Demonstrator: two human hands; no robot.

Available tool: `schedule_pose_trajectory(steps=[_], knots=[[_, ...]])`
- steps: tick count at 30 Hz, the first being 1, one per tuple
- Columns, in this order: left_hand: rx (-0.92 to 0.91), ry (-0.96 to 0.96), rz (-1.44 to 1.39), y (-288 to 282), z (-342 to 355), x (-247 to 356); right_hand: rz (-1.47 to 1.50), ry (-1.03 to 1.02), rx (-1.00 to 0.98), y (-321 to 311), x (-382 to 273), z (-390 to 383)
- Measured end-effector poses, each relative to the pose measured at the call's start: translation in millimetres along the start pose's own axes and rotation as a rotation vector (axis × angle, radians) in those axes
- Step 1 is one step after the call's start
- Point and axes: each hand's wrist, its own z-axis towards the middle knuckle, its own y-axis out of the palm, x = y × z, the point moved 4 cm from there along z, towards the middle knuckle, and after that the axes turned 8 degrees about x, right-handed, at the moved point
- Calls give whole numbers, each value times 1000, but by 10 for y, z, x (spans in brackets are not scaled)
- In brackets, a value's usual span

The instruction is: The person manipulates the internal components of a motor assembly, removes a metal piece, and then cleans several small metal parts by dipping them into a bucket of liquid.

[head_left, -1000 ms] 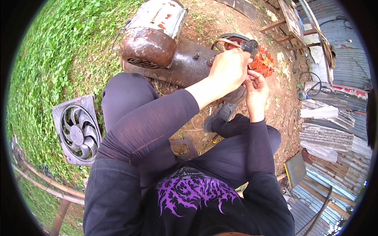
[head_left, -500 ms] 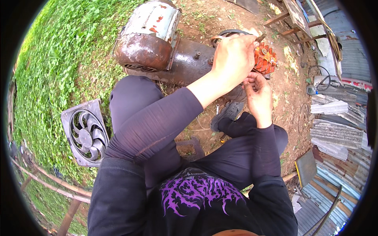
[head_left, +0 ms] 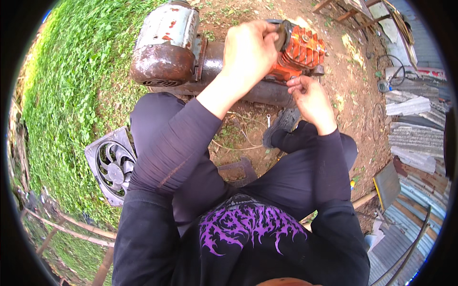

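Observation:
An orange finned compressor pump [head_left: 305,46] sits on the right end of a dark metal tank [head_left: 267,93]. My left hand [head_left: 250,53] is closed at the pump's left side, thumb and fingers pinching a dark flat piece with a rounded edge [head_left: 282,36]. Whether that piece touches the pump cannot be told. Low at the pump's orange base, my right hand [head_left: 312,102] has its thumb and fingertips pressed together. Whatever lies between those fingertips is too small to make out. On the tank's left end stands a rusty grey electric motor [head_left: 164,52].
A wrench [head_left: 268,120] lies on the dirt beside my shoe [head_left: 282,127]. To my left a square-framed fan [head_left: 113,171] rests on the grass. Corrugated metal sheets [head_left: 410,136] are piled at the right, and a wooden stand [head_left: 350,14] is at the far right.
My left hand has moved left off the pump's top, showing more of the orange fins and the dark piece. My right hand stays low by the base, its fingers slightly shifted.

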Motion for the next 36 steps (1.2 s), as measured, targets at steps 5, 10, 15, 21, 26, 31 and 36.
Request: schedule_pose_trajectory(steps=[5,10,15,21,26,31,36], knots=[[73,-45,-68,124,-28,185,-33,76,9,-138,129,34],[233,285,-114,193,-79,84,-48,33,63,-247,364,102],[19,278,36,311,-420,-181,-36,41,6,-362,436,220],[-178,18,156,409,-1151,-756,-68,33,-17,-455,590,367],[196,-163,-4,539,-1171,-1076,-162,-93,15,-451,462,416],[219,-305,-401,1345,-1381,-676,-48,-8,67,-540,714,420],[422,-447,-277,1265,-1496,-1720,-130,-2,169,-727,365,310]])
